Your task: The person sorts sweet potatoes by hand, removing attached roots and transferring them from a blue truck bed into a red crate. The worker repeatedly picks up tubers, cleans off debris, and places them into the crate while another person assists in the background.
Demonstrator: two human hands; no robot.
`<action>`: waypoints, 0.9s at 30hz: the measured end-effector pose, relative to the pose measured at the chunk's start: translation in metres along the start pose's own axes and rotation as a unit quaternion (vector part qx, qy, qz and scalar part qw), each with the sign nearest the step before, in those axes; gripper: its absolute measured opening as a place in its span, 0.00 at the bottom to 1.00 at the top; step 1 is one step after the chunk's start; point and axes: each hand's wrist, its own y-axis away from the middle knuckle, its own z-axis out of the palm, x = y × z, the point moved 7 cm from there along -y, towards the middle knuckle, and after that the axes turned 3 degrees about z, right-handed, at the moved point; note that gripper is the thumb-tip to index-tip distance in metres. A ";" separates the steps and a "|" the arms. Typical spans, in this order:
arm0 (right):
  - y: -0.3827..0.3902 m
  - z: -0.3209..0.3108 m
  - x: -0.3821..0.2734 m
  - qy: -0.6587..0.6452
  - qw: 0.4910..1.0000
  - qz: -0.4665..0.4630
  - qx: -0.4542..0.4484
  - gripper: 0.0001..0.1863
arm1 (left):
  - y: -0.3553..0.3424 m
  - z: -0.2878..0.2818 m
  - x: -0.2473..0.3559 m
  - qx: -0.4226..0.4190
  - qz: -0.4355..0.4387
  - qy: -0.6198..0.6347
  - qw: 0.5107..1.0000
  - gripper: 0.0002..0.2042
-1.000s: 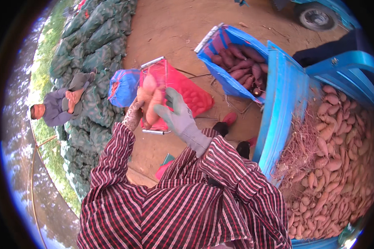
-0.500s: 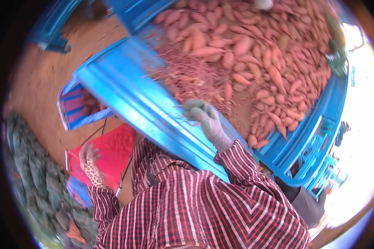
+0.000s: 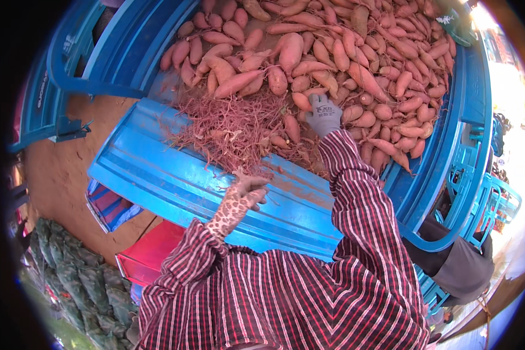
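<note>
My right hand [image 3: 324, 115], in a grey glove, reaches into the heap of sweet potatoes [image 3: 364, 81]. Its bent fingers close on a sweet potato [image 3: 316, 91], mostly hidden by the hand. My left hand [image 3: 239, 201], in a spotted glove with grey fingers, hovers over the blue tailgate [image 3: 151, 154] with its fingers apart and nothing in them. Just beyond it lies a tangle of thin reddish roots [image 3: 233, 125], at the near edge of the sweet potatoes.
The blue truck bed's side wall [image 3: 466, 122] rises at the right. Below the tailgate, at the left, stand a red open container [image 3: 143, 251] and a blue-edged one [image 3: 108, 204]. Dark green sacks [image 3: 79, 274] are piled at lower left. Another person's dark-clothed leg [image 3: 461, 268] shows at right.
My right hand has moved forward from above the tailgate onto the sweet potatoes. The left hand has come from over the red container to the tailgate, and the view has shifted.
</note>
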 end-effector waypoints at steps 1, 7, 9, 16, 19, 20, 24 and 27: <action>0.003 0.009 0.003 -0.019 0.998 0.036 -0.051 0.17 | -0.004 0.002 -0.003 -0.009 -0.003 0.001 1.000 0.21; 0.087 0.001 -0.008 -0.606 0.775 0.133 -0.119 0.25 | -0.037 -0.018 -0.013 0.042 -0.009 0.114 0.993 0.29; 0.118 -0.013 -0.050 -0.664 0.739 0.062 -0.091 0.27 | -0.050 -0.022 -0.010 0.090 0.029 0.106 0.990 0.30; 0.184 -0.035 -0.142 -0.445 0.881 -0.141 -0.075 0.27 | -0.051 -0.036 -0.023 0.248 0.088 0.202 0.943 0.23; 0.185 -0.031 -0.143 -0.503 0.858 -0.099 -0.038 0.21 | -0.041 -0.036 -0.022 0.295 0.125 0.177 0.931 0.13; 0.185 -0.014 -0.144 -0.552 0.827 -0.036 -0.104 0.20 | -0.037 -0.033 -0.019 0.302 0.130 0.106 0.938 0.13; 0.182 -0.005 -0.116 -0.503 0.864 0.017 0.013 0.15 | -0.019 0.015 0.031 0.182 0.408 -0.289 0.847 0.12; 0.153 0.007 -0.069 -0.241 0.970 0.038 0.002 0.16 | -0.020 0.015 0.030 0.146 0.375 -0.287 0.869 0.13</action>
